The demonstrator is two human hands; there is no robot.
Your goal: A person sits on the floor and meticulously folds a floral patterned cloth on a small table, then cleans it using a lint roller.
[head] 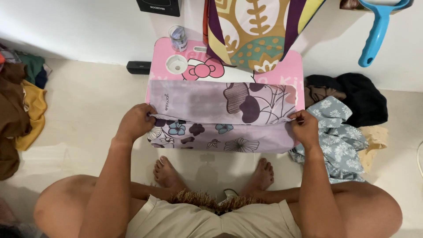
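Lilac floral cloth (220, 117) between both hands

A clear plastic cup (178, 37) is seen on the back corner of the pink lap table (291, 70), beside its round cup recess (176, 64). A blue floral garment (339, 132) and dark clothing (357, 94) are heaped on one side; brown and yellow clothes (20, 112) are piled opposite. A blue plastic handle (374, 35) is set against the wall, and a patterned cloth (253, 31) is hung above the table.

Folded cloth (220, 117) on table (291, 70), clothes (339, 132) right.
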